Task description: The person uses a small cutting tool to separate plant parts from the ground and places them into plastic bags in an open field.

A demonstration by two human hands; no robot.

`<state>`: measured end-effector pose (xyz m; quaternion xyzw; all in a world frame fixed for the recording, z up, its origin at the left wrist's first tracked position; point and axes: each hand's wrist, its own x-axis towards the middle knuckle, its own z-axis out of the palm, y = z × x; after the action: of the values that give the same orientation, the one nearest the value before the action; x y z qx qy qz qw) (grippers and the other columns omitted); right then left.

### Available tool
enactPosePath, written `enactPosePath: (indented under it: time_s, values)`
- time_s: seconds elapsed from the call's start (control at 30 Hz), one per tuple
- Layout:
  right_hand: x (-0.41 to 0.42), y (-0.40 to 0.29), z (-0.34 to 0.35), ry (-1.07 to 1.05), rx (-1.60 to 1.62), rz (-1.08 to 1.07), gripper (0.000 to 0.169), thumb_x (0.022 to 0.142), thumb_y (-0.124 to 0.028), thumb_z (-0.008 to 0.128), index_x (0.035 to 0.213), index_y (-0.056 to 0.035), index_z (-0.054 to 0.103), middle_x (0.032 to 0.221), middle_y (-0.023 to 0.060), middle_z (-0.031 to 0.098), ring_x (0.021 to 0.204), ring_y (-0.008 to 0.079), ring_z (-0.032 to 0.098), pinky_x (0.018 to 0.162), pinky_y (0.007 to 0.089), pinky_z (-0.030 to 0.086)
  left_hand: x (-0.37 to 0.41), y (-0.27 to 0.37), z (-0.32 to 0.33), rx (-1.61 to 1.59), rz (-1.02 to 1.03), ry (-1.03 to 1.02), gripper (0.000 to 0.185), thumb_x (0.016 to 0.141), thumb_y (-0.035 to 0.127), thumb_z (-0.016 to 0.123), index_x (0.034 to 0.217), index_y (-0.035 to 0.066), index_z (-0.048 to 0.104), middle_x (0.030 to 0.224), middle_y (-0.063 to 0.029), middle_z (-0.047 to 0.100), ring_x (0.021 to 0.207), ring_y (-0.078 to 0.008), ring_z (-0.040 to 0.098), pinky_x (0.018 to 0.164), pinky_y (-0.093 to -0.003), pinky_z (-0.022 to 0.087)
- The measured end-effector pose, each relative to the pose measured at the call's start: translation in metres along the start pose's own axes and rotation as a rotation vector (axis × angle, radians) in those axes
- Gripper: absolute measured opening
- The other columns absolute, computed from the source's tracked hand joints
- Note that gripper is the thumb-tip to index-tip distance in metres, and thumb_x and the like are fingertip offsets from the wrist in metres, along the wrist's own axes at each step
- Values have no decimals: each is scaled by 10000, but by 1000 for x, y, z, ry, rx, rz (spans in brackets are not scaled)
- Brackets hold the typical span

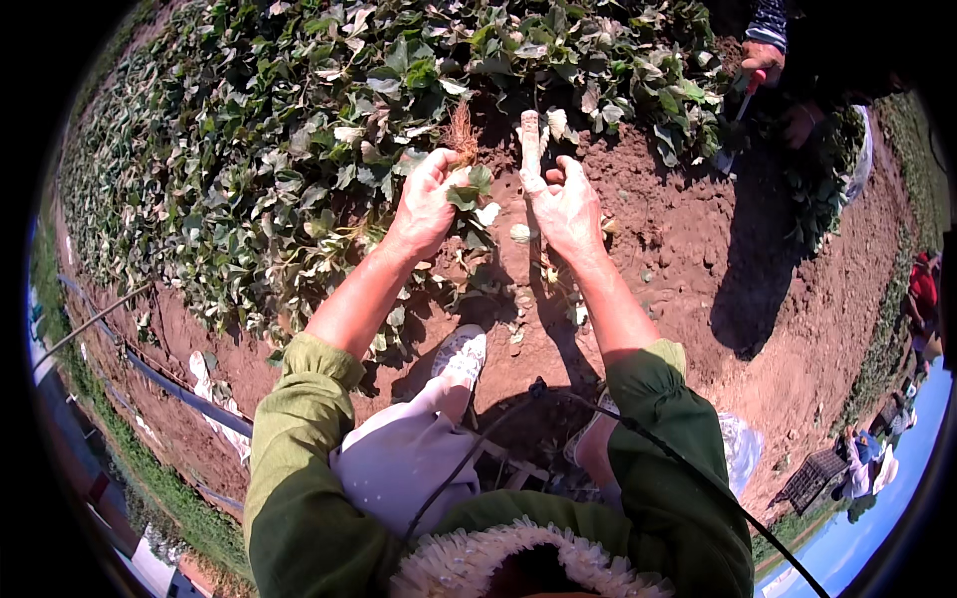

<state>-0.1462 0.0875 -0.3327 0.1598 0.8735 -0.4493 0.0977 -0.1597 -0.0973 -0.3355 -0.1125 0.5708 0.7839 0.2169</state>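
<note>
My left hand (426, 205) is closed around a small leafy plant with a tuft of reddish-brown bare roots (462, 134) pointing away from me. A few of its green leaves (469, 190) hang by my palm. In my right hand (566, 209) is the pale, worn handle (530, 134) of a hand tool, its end sticking out past my thumb. The rest of the tool cannot be made out. Both hands are above reddish soil (635, 217), at the edge of a dense bed of low leafy plants (299, 149) that look like strawberry plants.
At the upper right, a co-worker's hand (762, 60) grips a red-handled tool (754, 82) beside a plastic bag of plants (860, 157). A dark hose (187, 396) runs along the left. A black crate (815, 478) and other people are farther right. My shoe (460, 359) rests on the soil.
</note>
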Motion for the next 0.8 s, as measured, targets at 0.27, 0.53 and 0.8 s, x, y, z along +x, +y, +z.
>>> enactPosePath:
  time_s: [0.27, 0.53, 0.8]
  values:
    - [116, -6, -15, -195, 318, 323, 304, 917, -264, 486, 858, -1, 625, 562, 11, 510, 430, 86, 439, 365, 249, 326, 52, -37, -24, 1095, 322, -9, 221, 883, 169, 514, 1017, 13, 595, 933, -195, 611, 879, -336, 597, 760, -365, 472]
    - [123, -11, -35, -202, 370, 368, 448, 924, -419, 476, 763, -24, 615, 549, -4, 500, 408, 76, 399, 369, 233, 319, 128, -52, -3, 2015, 567, -443, 131, 812, 112, 474, 859, 82, 592, 871, -129, 545, 783, -262, 607, 645, -376, 499]
    - [49, -3, -76, -102, 305, 217, 367, 910, -336, 520, 742, -12, 556, 573, 18, 497, 487, 93, 431, 440, 267, 350, 178, -36, -9, 1949, 573, -265, 189, 785, 118, 481, 731, 48, 649, 785, -144, 644, 730, -301, 653, 685, -438, 502]
